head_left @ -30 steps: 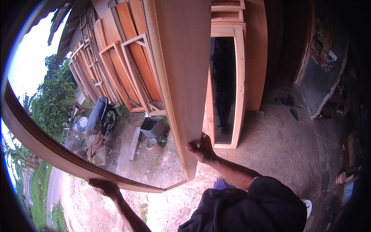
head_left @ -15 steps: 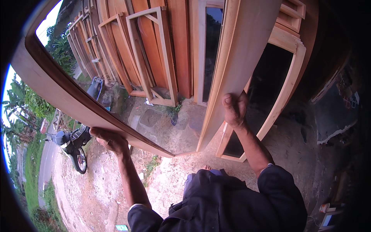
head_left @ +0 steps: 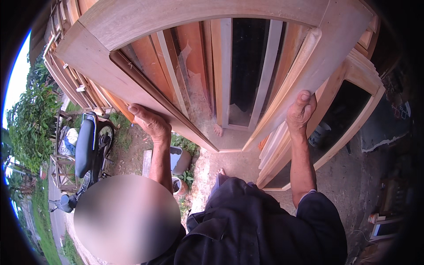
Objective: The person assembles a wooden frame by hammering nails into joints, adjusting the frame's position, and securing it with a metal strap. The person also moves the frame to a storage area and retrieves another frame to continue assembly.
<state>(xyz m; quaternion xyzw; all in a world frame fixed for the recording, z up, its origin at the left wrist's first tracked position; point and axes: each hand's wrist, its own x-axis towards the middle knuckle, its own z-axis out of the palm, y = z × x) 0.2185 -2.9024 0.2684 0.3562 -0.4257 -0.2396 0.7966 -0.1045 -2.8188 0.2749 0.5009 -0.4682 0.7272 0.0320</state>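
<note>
I hold a large wooden frame (head_left: 198,12), a window or door sash, upright in front of me, its far end raised and its near end low by my feet. Dark wood lines part of its inner edge, and a smudged pane seems to fill it. My left hand (head_left: 152,125) is closed on the left side rail, thumb on top, with most fingers hidden beneath. My right hand (head_left: 301,111) grips the right side rail in the same way, its fingers out of sight behind the wood.
A framed dark-glass panel (head_left: 338,117) leans at the right, near a white bucket (head_left: 319,133). Wooden panels stand behind my frame. At the left are a motorbike (head_left: 86,148), a grey planter (head_left: 180,160) and a small pot (head_left: 179,186). A blurred oval covers the lower left.
The frame has swung so that its top rail now spans the view in front of me. The leaning panels and motorbike have shifted in view. Both hands keep their hold on the side rails.
</note>
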